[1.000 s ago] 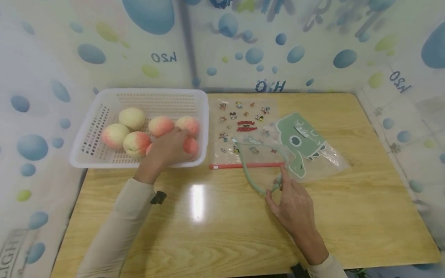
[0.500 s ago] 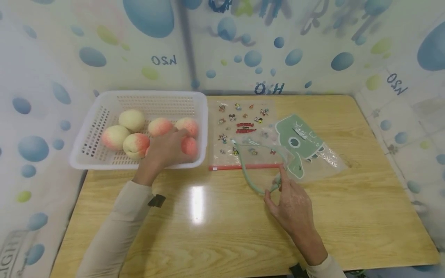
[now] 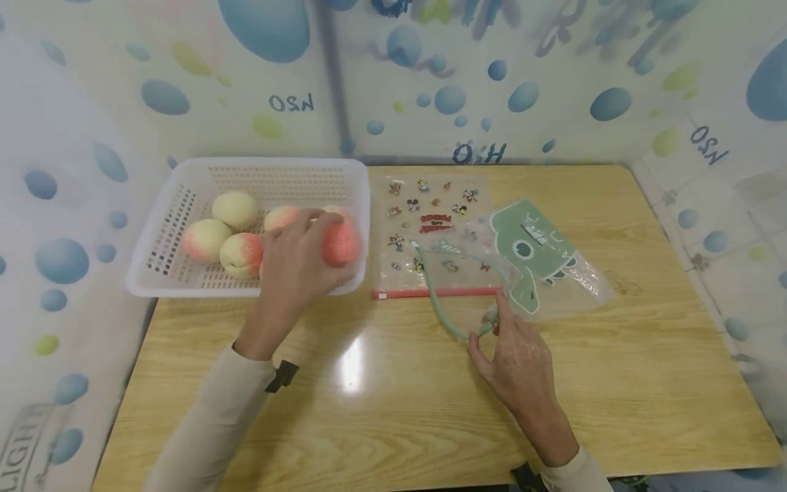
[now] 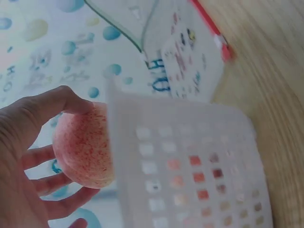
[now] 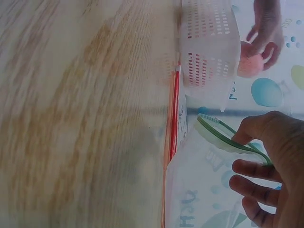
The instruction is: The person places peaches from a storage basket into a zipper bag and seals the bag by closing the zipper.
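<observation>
My left hand (image 3: 298,263) grips a pink-red peach (image 3: 341,240) over the right end of the white plastic basket (image 3: 136,273). In the left wrist view, thumb and fingers curl round that peach (image 4: 85,147), raised to the basket's rim. Several other peaches (image 3: 242,255) lie inside, some partly hidden by the hand. My right hand (image 3: 516,365) pinches the green rim of a clear zip bag with a green dinosaur print (image 3: 531,239). The bag's mouth (image 5: 228,137) is spread into a loop, with thumb and fingers at its edge in the right wrist view.
A second clear zip bag (image 3: 399,273) with small cartoon prints and a red slider strip lies flat between the basket and the dinosaur bag, partly overlapped by it. The wooden table (image 3: 393,417) meets patterned walls at the back and sides.
My left hand has lifted the peach up from among the others in the basket, drawing slightly toward me. The right hand keeps its hold on the bag's rim.
</observation>
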A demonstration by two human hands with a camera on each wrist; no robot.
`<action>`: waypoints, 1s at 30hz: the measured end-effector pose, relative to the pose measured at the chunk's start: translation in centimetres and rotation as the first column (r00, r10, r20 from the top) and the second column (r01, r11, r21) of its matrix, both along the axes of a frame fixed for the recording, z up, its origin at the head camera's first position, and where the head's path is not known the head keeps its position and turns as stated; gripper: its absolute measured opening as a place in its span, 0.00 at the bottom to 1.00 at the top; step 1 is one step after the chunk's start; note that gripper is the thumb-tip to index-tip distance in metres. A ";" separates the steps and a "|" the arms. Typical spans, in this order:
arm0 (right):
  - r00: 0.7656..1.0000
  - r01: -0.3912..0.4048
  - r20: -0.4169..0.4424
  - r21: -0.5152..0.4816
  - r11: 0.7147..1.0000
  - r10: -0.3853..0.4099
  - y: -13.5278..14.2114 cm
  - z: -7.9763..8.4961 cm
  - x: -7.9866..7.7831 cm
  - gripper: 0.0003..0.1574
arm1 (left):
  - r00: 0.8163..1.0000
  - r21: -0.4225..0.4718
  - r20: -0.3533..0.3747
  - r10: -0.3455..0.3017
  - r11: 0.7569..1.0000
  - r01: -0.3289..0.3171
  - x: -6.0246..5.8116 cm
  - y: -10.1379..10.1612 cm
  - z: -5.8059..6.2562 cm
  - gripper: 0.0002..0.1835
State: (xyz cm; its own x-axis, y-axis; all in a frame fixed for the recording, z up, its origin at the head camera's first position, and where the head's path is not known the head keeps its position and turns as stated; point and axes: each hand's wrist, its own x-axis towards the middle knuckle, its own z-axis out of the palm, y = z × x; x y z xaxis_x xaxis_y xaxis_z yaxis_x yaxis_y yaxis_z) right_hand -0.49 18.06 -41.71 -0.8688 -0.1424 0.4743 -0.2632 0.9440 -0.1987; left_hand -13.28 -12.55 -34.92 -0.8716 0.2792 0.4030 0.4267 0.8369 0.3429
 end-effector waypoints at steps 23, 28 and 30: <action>0.999 0.029 0.031 0.009 1.000 -0.029 0.3 0.3 0.3 0.52 | 0.897 -0.116 -0.119 -0.426 0.903 0.413 4.5 10.3 -5.5 0.33; 0.999 0.016 0.030 -0.012 1.000 -0.015 0.3 0.3 0.4 0.52 | 0.885 -0.175 -0.116 -0.450 0.887 0.428 4.5 11.0 -6.0 0.33; 0.999 0.018 0.039 -0.017 1.000 -0.017 0.3 0.3 0.4 0.53 | 0.877 -0.182 -0.113 -0.467 0.877 0.444 4.5 11.2 -6.2 0.31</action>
State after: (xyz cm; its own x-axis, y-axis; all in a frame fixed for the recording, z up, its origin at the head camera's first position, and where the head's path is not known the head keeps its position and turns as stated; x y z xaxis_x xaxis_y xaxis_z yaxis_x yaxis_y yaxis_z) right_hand -0.07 18.33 -41.38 -0.8888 -0.1188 0.4426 -0.2383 0.9448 -0.2251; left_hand -8.77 -1.35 -41.15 -0.5663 0.6964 0.4409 0.8087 0.5727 0.1342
